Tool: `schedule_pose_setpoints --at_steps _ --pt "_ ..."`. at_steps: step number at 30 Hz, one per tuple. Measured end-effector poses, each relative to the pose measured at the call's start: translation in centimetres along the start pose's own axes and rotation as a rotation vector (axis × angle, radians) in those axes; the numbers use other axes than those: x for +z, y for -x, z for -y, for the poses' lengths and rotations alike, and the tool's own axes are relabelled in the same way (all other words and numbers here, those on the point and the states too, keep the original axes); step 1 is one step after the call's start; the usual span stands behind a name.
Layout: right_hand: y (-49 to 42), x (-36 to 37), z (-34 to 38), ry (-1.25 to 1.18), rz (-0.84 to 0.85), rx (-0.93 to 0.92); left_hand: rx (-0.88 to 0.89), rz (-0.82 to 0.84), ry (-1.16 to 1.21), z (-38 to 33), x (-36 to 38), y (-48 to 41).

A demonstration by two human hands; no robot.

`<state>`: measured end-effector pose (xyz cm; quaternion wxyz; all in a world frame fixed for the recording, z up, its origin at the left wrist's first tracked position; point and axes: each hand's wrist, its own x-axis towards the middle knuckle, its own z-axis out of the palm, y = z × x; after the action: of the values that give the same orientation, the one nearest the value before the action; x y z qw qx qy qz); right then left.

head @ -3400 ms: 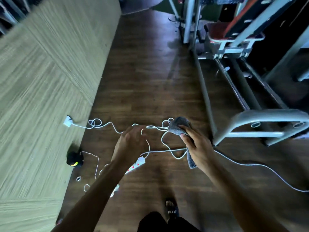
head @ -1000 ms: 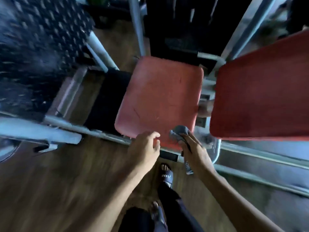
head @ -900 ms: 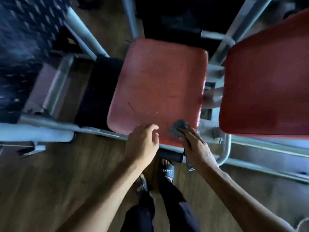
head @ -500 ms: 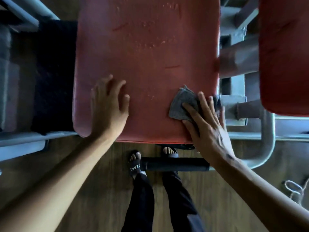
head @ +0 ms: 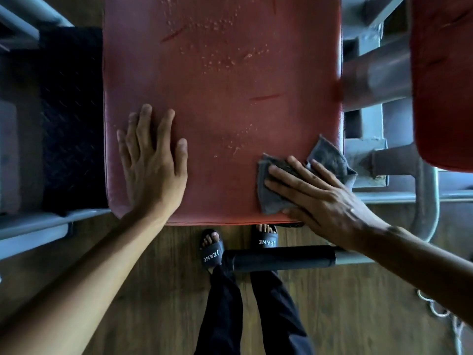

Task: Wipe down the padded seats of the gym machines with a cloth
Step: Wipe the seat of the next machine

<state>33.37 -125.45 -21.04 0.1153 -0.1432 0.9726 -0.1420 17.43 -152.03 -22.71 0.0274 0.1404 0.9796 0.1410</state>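
Observation:
A worn red padded seat (head: 222, 80) with scuffs and cuts fills the upper middle of the head view. My left hand (head: 153, 162) lies flat on its near left part, fingers straight. A crumpled grey cloth (head: 330, 157) sits at the seat's near right corner. My right hand (head: 317, 193) presses down on the cloth with straight fingers, covering its middle. A second red pad (head: 445, 85) stands at the right edge.
Grey steel frame tubes (head: 376, 75) run between the two red pads. A black foam-covered bar (head: 279, 258) crosses below the seat by my sandalled feet. A black tread plate (head: 69, 119) lies left of the seat. White cord (head: 445, 313) lies on the wood floor at the lower right.
I walked from the corded floor to the machine. Both hands came down onto the red seat. In the last half second the cloth slid a little right toward the corner.

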Motion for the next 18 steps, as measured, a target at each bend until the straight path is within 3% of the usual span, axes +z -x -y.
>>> schedule_pose_setpoints --at_steps 2,6,11,12,16,18 --pt "0.4 -0.6 -1.6 0.002 0.009 -0.013 0.001 0.007 -0.013 -0.1 -0.1 0.0" --pt "-3.1 -0.6 -0.5 -0.081 -0.063 0.268 -0.002 0.011 -0.031 -0.1 0.0 0.0" --pt "0.2 -0.8 -1.6 0.028 0.036 -0.041 -0.006 0.013 -0.028 -0.3 -0.1 0.0" --pt "0.0 -0.9 -1.9 0.04 0.023 -0.013 -0.008 0.012 -0.026 -0.3 -0.1 0.0" --pt "-4.5 -0.3 1.1 -0.043 -0.065 0.396 -0.005 0.002 -0.028 -0.3 -0.1 0.0" --pt "-4.4 0.5 2.2 -0.012 -0.042 0.273 -0.003 0.0 -0.023 -0.3 -0.2 0.0"
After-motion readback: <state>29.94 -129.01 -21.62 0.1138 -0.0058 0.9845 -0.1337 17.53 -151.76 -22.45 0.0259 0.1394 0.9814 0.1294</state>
